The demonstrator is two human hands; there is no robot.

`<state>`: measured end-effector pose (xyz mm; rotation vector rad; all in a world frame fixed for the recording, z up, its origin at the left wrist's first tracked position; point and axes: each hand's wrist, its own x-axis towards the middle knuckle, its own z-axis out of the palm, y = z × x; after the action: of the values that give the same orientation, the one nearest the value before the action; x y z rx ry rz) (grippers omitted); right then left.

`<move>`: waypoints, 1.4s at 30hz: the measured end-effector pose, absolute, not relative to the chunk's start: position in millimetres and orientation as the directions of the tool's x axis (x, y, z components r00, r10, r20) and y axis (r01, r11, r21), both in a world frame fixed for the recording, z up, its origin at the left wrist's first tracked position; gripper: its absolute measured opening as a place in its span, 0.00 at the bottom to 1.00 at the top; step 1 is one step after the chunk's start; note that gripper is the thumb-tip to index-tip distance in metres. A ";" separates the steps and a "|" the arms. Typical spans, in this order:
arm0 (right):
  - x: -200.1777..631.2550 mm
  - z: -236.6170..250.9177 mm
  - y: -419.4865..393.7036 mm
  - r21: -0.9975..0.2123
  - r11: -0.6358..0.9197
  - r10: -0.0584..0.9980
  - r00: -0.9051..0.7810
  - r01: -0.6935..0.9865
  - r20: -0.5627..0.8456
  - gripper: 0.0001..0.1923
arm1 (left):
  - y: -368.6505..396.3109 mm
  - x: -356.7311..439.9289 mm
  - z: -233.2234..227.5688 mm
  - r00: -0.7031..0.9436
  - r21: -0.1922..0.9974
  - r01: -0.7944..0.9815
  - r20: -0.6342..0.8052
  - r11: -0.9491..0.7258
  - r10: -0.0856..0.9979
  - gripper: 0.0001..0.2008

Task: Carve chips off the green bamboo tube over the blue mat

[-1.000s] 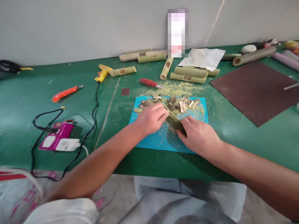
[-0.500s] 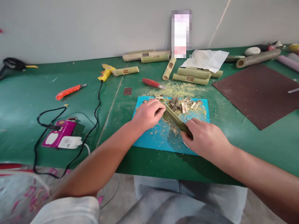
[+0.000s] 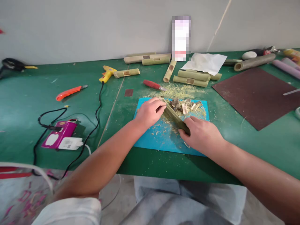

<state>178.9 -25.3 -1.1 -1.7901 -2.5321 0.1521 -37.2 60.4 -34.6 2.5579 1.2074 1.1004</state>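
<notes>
A green bamboo piece (image 3: 174, 117) lies slanted over the blue cutting mat (image 3: 161, 142). My right hand (image 3: 201, 134) grips its near end. My left hand (image 3: 150, 112) is closed at its far end, fingers pressed against the bamboo; whether a small tool is in that hand is hidden. Small cut bamboo chips (image 3: 185, 106) and pale shavings are piled on the mat's far side, just beyond the bamboo.
On the green table: a red-handled knife (image 3: 153, 84), orange utility knife (image 3: 70, 91), yellow glue gun (image 3: 106, 73) with black cord, purple box and white charger (image 3: 59, 139), several bamboo tubes (image 3: 191, 78), white paper (image 3: 206, 62), brown sheet (image 3: 257, 93).
My left hand slid from over the bamboo's middle to its far end. My right hand drew back toward me, then forward again. The camera view dropped slightly.
</notes>
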 end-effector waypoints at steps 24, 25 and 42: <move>179.7 2.9 -31.8 -0.117 0.300 0.940 -0.314 0.947 -0.133 0.12 | 25.3 -14.0 -30.3 0.575 0.333 0.552 0.512 -0.764 0.638 0.12; 179.6 2.9 -31.8 -0.116 0.300 0.939 -0.314 0.947 -0.137 0.12 | 24.9 -13.7 -30.2 0.608 0.337 0.529 0.491 -0.779 0.625 0.12; 177.1 4.5 -35.1 -0.091 0.319 0.931 -0.330 0.944 -0.155 0.11 | 22.2 -12.1 -28.1 0.669 0.331 0.497 0.443 -0.803 0.596 0.15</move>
<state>177.1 -35.1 4.5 -1.8595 -2.6105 0.2649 -12.1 22.2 -28.1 2.7008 0.8932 0.8142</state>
